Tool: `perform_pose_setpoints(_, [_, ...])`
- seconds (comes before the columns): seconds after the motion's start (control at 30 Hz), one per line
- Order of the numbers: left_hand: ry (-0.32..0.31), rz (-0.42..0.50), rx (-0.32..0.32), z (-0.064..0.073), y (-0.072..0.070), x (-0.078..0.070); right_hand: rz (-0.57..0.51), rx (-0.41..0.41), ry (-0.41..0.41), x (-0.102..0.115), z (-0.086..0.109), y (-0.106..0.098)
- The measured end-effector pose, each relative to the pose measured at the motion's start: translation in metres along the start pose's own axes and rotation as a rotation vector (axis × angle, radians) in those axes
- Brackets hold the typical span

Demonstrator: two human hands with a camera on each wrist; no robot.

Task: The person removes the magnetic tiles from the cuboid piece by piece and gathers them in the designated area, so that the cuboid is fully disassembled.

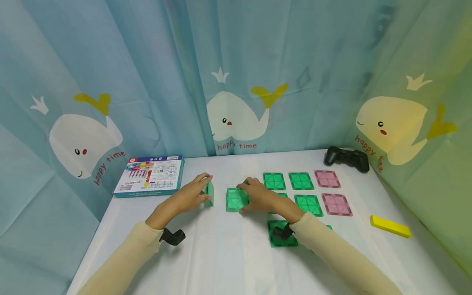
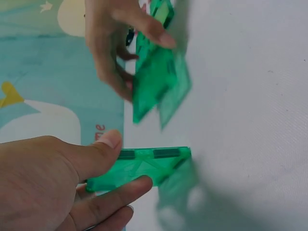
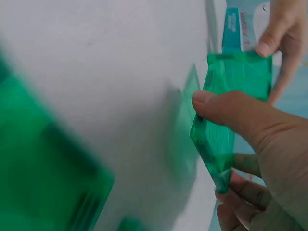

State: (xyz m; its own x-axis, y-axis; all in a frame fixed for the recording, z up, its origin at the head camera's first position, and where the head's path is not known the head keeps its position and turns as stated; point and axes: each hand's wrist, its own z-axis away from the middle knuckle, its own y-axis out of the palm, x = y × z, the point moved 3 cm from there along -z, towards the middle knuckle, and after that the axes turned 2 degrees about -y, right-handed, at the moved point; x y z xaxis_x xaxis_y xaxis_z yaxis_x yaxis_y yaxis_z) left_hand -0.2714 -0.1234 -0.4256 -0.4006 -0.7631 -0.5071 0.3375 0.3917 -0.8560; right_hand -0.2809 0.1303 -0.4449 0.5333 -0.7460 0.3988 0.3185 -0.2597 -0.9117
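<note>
Between the thumb and fingers of my left hand (image 1: pixel 189 195) is a clear green magnetic tile (image 2: pixel 139 168), standing on edge in the head view (image 1: pixel 209 194). To its right, my right hand (image 1: pixel 259 196) grips another green magnetic tile (image 1: pixel 235 200) by its side, thumb at the near edge and fingers at the far one. That tile lies nearly level in the head view, with a gap between it and the left one. The right wrist view shows the thumb over the right-hand tile (image 3: pixel 214 139) and a tinted shadow on the cloth beneath.
Several green tiles (image 1: pixel 301 180) and two pink tiles (image 1: pixel 327 179) lie in rows at the right, partly under my right forearm. A boxed set (image 1: pixel 149 176) sits back left, a black game controller (image 1: pixel 346 159) back right, a yellow block (image 1: pixel 390 226) at the right. Curtains (image 1: pixel 236 49) enclose the table.
</note>
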Motion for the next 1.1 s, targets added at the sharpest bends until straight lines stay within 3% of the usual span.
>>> perform_pose_setpoints(0.27, [-0.01,0.003,-0.003,0.001,0.0,0.005,-0.113,-0.005,0.069,-0.039,0.06,-0.027])
perform_pose_setpoints(0.57, [-0.007,0.002,0.001,0.003,-0.001,0.007,-0.068,-0.095,0.199,-0.079,0.157,-0.066])
perform_pose_setpoints(0.87, [-0.018,0.008,-0.005,0.007,0.002,0.007,-0.029,-0.07,0.298,-0.114,0.243,-0.065])
perform_pose_setpoints(1.1, [-0.009,0.017,-0.013,0.007,0.002,0.008,0.046,-0.024,0.374,-0.131,0.274,-0.056])
